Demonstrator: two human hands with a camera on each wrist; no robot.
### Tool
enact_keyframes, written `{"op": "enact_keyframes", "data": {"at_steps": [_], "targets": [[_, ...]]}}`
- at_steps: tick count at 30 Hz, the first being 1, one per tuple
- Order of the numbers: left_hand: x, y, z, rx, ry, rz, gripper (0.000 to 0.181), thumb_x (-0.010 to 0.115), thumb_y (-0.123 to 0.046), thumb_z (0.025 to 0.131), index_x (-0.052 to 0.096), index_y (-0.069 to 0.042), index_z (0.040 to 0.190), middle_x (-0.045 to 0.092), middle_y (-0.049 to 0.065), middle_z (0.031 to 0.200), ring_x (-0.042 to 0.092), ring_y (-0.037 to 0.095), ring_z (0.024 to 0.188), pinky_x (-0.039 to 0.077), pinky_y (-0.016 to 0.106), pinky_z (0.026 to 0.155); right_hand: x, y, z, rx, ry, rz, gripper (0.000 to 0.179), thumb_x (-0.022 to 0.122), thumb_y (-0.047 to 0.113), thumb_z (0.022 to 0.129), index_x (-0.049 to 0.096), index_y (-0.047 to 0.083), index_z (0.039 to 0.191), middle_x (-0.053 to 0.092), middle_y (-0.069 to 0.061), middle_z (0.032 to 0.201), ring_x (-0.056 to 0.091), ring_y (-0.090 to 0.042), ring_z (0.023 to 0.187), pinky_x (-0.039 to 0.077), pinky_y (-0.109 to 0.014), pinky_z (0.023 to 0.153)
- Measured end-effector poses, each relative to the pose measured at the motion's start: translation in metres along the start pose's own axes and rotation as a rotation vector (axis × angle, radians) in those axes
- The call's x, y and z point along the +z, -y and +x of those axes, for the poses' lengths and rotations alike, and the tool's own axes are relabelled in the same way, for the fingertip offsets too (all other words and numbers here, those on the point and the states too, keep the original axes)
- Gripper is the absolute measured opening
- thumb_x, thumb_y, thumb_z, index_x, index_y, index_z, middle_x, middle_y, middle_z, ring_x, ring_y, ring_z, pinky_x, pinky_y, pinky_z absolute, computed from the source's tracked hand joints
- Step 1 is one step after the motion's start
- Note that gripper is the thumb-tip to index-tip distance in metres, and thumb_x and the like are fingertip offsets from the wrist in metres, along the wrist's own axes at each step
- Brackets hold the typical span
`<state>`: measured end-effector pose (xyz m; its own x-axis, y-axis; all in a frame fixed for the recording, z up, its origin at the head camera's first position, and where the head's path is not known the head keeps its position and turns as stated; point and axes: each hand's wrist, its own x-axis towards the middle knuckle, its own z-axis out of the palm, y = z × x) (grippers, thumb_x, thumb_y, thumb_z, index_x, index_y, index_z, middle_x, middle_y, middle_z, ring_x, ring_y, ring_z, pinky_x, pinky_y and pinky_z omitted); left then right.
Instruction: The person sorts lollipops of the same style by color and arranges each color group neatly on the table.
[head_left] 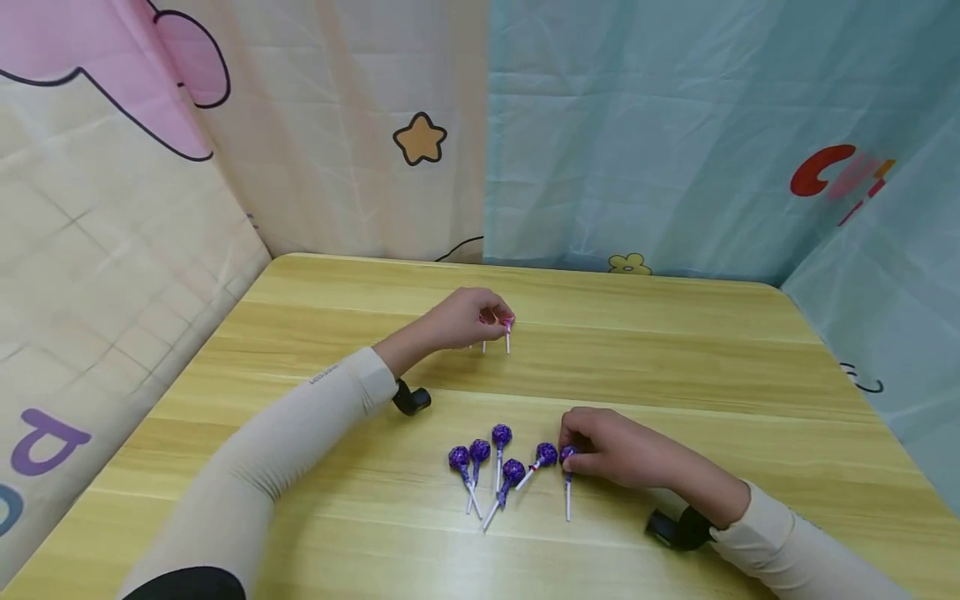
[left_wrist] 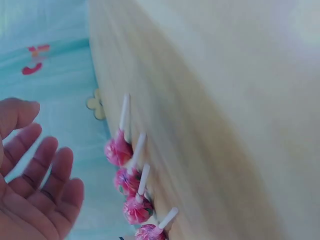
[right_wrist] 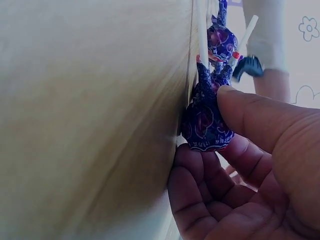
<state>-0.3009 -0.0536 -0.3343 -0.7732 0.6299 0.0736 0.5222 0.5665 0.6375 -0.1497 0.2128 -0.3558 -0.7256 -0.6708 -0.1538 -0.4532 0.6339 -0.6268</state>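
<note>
My right hand pinches the wrapped head of a purple lollipop between thumb and fingers. The lollipop is down at the table, its white stick toward me in the head view. Just left of it lie several more purple lollipops, some with crossed sticks. Farther back, my left hand hovers beside a row of several pink lollipops. Its fingers are loosely bent with a gap to the thumb, and nothing is held. In the head view that hand partly hides the pink row.
The wooden table reaches back to printed curtains. A black wrist camera sits under the left wrist, and another black wrist camera is under the right wrist, near the tabletop.
</note>
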Motion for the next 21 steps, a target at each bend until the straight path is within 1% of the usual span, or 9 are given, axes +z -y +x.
{"op": "enact_keyframes", "data": {"at_steps": [4,7,9,12,15,17,19,21], "targets": [[-0.001,-0.006,-0.025,-0.024,-0.027,-0.037,0.026,0.07,-0.018,0.093,0.071,-0.005,0.116,0.069,0.004,0.107,0.061,0.016,0.096,0.052,0.033,0.084,-0.001,0.0,0.0,0.012,0.006,0.006,0.013,0.07,0.016,0.094,0.058,0.021,0.091,0.053,0.007,0.083,0.049,-0.009,0.073,0.043,-0.027,0.062],[-0.001,-0.01,-0.046,-0.027,-0.046,-0.035,0.028,0.071,-0.02,0.093,0.07,-0.004,0.116,0.068,0.005,0.108,0.061,0.017,0.098,0.051,0.036,0.088,-0.002,0.001,0.0,0.012,0.009,0.002,0.013,0.07,0.017,0.094,0.058,0.021,0.091,0.053,0.007,0.083,0.049,-0.009,0.073,0.043,-0.027,0.062],[0.002,-0.011,-0.062,-0.035,-0.044,-0.032,0.03,0.071,-0.021,0.093,0.069,-0.004,0.117,0.068,0.005,0.109,0.061,0.018,0.099,0.051,0.037,0.088,-0.002,0.002,0.0,0.007,0.008,0.001,0.013,0.07,0.017,0.094,0.058,0.021,0.091,0.052,0.007,0.082,0.048,-0.009,0.073,0.043,-0.027,0.062],[0.007,-0.013,-0.085,-0.059,-0.031,-0.026,0.031,0.071,-0.022,0.092,0.069,-0.004,0.117,0.069,0.005,0.11,0.061,0.017,0.1,0.051,0.037,0.087,-0.002,0.003,0.0,0.002,0.004,-0.002,0.014,0.07,0.016,0.094,0.058,0.02,0.091,0.052,0.007,0.081,0.048,-0.009,0.072,0.042,-0.027,0.062],[0.013,-0.017,-0.106,-0.085,-0.012,-0.024,0.03,0.072,-0.023,0.092,0.07,-0.006,0.116,0.069,0.004,0.109,0.061,0.016,0.1,0.051,0.036,0.087,-0.002,0.003,0.0,0.0,0.002,0.0,0.014,0.07,0.014,0.093,0.057,0.019,0.09,0.052,0.007,0.081,0.048,-0.009,0.072,0.042,-0.027,0.062],[0.016,-0.019,-0.117,-0.083,0.007,-0.027,0.029,0.073,-0.024,0.091,0.07,-0.007,0.115,0.068,0.003,0.109,0.061,0.016,0.099,0.051,0.036,0.087,-0.002,0.002,-0.001,-0.003,0.004,0.001,0.014,0.07,0.014,0.093,0.057,0.019,0.09,0.052,0.007,0.081,0.048,-0.009,0.072,0.042,-0.027,0.062],[0.019,-0.021,-0.126,-0.057,0.033,-0.027,0.028,0.075,-0.023,0.089,0.071,-0.008,0.113,0.068,0.002,0.108,0.062,0.017,0.099,0.051,0.036,0.086,-0.002,0.002,0.0,-0.005,0.007,0.001,0.014,0.07,0.014,0.093,0.057,0.019,0.09,0.052,0.007,0.081,0.048,-0.009,0.072,0.042,-0.027,0.062],[0.023,-0.022,-0.133,-0.045,0.066,-0.033,0.028,0.076,-0.023,0.088,0.072,-0.01,0.112,0.067,0.0,0.108,0.062,0.017,0.098,0.052,0.035,0.085,-0.002,0.002,0.0,-0.005,0.01,0.003,0.014,0.07,0.014,0.093,0.057,0.019,0.09,0.052,0.007,0.081,0.048,-0.009,0.072,0.042,-0.027,0.062]]}}
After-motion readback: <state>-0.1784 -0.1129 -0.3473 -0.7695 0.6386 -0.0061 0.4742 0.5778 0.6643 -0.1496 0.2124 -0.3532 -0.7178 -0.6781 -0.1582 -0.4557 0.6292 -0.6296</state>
